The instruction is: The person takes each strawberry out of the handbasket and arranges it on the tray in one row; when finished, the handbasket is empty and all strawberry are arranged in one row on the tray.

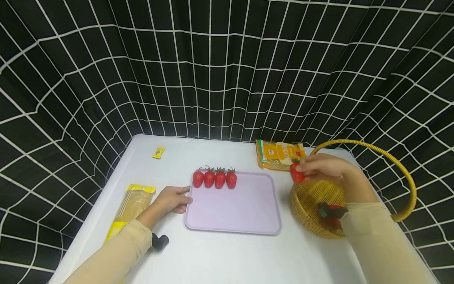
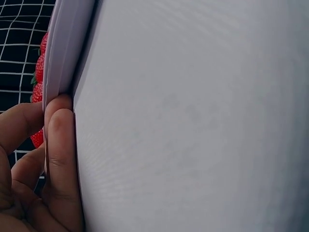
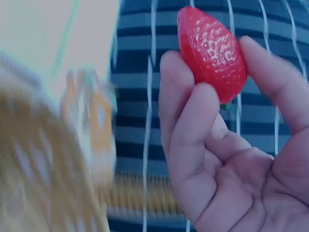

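A light purple tray [image 1: 232, 209] lies on the table, with a row of several strawberries [image 1: 214, 179] along its far edge at the left. My left hand [image 1: 173, 200] holds the tray's left edge; the left wrist view has its fingers [image 2: 61, 145] pinching the rim. Above the wicker basket [image 1: 305, 213] at the right, my right hand [image 1: 324, 167] pinches one strawberry [image 3: 212, 53] between thumb and fingertips. Inside the basket are more red pieces [image 1: 333, 223], partly hidden by the wrist and its dark camera mount.
The basket's tall hoop handle [image 1: 404, 169] arches at the right, behind the right forearm. An orange-labelled grain bag [image 1: 280, 154] lies behind the tray. At the left are a yellow-ended noodle pack [image 1: 134, 203] and a small yellow packet [image 1: 158, 152]. Black gridded curtains [image 1: 220, 79] surround the table.
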Tool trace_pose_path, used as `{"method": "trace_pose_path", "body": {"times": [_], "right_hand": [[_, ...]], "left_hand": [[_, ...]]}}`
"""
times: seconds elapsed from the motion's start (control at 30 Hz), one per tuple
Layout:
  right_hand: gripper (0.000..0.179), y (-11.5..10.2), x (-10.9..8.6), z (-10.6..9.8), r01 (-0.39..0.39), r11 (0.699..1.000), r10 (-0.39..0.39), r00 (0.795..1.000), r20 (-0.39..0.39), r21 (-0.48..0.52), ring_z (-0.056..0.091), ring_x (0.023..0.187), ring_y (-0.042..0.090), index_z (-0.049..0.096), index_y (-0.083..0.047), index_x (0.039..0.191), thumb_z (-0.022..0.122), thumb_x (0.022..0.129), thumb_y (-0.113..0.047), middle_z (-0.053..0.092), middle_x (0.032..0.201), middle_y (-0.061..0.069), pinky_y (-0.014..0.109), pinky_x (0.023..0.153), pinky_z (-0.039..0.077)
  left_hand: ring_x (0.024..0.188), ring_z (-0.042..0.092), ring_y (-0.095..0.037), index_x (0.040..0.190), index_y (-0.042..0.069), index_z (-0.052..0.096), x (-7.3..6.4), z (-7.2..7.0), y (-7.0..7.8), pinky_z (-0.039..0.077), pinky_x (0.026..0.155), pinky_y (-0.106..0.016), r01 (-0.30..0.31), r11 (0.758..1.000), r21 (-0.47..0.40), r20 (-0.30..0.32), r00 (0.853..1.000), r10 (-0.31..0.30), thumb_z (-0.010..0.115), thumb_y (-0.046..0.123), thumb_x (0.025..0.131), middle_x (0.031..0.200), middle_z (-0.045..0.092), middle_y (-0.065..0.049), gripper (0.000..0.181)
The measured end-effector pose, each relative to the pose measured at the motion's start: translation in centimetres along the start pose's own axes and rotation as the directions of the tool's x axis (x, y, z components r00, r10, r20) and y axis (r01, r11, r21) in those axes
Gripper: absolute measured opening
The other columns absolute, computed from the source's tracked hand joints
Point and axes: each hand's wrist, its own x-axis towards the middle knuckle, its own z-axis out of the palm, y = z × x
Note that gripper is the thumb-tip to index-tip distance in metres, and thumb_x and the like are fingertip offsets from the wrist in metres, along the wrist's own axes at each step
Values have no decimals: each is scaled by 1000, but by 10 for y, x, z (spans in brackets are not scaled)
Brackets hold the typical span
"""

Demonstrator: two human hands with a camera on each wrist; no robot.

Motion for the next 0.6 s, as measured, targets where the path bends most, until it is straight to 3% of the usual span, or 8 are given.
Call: {"method": "trace_pose_path", "body": {"times": [0.13,0.27,0.4,0.47,0.6], "right_hand": [[40,-7,47,51,-37,998,35,999,-31,-56,62,92,23,49,10,117,65,96,-20,61,105,15,37,92,55],[44,1,89,88,-102,987,80,983,-166,-124,62,87,22,55,8,113,72,91,-25,63,99,13,33,84,58],[45,11,118,109,-185,956,100,935,-341,-228,57,84,23,66,2,109,77,85,-34,64,91,10,28,72,53],[44,14,128,116,-211,948,106,915,-390,-238,56,86,24,67,2,109,77,86,-34,65,90,10,29,72,50],[39,17,142,125,-227,938,103,905,-412,-263,56,85,24,66,4,109,75,88,-28,66,90,11,30,73,51]], "left_hand": [[63,67,-18,141,10,54,-2,0,-4,61,60,-29,-14,1000,-1,-12,1000,14,74,15,85,83,66,-10,59],[62,67,-18,141,10,55,-1,3,-6,61,59,-29,-26,1000,-8,-12,1000,26,75,16,85,83,66,-10,59],[63,67,-18,140,11,55,0,3,-7,61,59,-29,-14,1000,-6,-15,1000,14,75,15,85,83,66,-9,59],[63,67,-18,140,11,55,0,3,-6,61,59,-29,-12,1000,-8,-15,1000,12,75,15,85,83,66,-9,59],[63,67,-18,140,12,56,-1,0,-4,61,60,-30,-6,1000,-21,-15,1000,6,75,15,84,83,67,-10,59]]}}
